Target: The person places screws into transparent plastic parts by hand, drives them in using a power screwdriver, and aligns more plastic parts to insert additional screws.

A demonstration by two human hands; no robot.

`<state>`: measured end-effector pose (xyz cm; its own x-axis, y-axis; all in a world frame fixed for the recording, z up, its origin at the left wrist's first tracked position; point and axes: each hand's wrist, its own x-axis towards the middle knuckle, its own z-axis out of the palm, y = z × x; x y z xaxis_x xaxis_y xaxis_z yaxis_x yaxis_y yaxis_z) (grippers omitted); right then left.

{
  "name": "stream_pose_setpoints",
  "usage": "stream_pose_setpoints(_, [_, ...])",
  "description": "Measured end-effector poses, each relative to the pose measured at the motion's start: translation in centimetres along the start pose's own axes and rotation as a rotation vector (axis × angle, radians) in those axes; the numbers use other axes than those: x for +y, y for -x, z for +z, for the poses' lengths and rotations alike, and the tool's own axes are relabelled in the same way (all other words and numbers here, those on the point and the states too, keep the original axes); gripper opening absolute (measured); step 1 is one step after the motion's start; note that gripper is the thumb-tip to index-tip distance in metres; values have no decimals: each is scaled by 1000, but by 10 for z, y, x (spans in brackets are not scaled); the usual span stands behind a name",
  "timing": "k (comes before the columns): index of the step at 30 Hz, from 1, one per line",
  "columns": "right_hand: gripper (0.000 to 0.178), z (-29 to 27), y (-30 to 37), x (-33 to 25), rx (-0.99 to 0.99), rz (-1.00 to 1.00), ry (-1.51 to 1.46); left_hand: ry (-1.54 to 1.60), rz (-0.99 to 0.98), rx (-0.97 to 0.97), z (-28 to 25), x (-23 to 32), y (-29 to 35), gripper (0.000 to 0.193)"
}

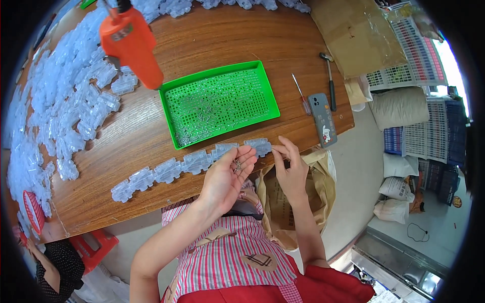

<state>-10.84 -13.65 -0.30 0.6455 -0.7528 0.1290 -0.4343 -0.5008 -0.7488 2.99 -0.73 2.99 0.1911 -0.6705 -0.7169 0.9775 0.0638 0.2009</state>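
A row of clear plastic parts (168, 170) runs along the table's near edge. My left hand (227, 174) is palm up over the row, fingers curled round a few small metal screws (237, 164). My right hand (291, 166) is at the row's right end, thumb and forefinger pinched beside the last clear plastic part (258, 146); what is between the fingertips is too small to make out. Beyond the row lies a green perforated tray (273, 96), with small screws heaped toward its left side. An orange electric screwdriver (132, 48) hangs over the tray's far left corner.
A big heap of clear plastic parts (65, 96) covers the table's left side. At right lie a phone (322, 118), a small screwdriver (301, 94) and a black-handled tool (331, 83). A brown paper sack (323, 182) stands below the edge. Another person's arm (45, 262) is at lower left.
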Motion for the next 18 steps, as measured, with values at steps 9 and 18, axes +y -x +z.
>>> stream_pose_setpoints(9, [32,3,-5,1,3,-238,187,63,22,34,-10,-3,-10,36])
stream_pose_setpoints(18, [31,4,-6,-4,-14,-275,310,87,24,55,-9,-2,-11,35])
